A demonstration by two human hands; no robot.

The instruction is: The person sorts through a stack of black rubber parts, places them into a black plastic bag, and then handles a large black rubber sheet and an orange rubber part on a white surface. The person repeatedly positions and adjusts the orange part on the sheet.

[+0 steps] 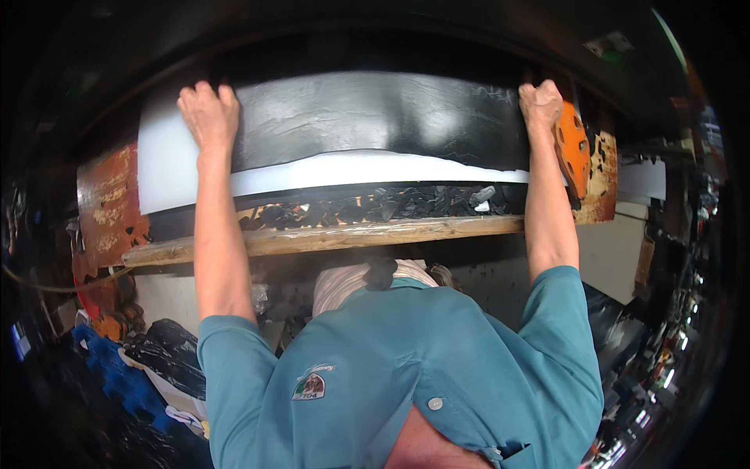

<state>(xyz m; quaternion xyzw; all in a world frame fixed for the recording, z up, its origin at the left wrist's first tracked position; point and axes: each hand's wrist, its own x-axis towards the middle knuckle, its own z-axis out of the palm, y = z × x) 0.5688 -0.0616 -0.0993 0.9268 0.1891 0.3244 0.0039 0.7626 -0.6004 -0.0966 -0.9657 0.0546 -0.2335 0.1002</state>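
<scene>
A wide black sheet [375,117], smooth like leather and with a wavy near edge, lies over a white board [167,168]. At the sheet's far left corner my left hand [209,116] is closed, fingers curled over and their tips hidden. My right hand [541,105] grips the far right corner in the same way. Both arms are stretched forward, and the sheet lies spread between the hands. Just beside my right wrist is an orange flat piece with holes [574,148], perhaps a cutting die.
Black scraps [391,205] fill a trough in front of the board, behind a wooden rail [344,237]. A dark machine part [375,43] overhangs the far side. Worn brown boards [109,203] flank the work. Black plastic bags [168,352] and blue material [113,375] lie low at left.
</scene>
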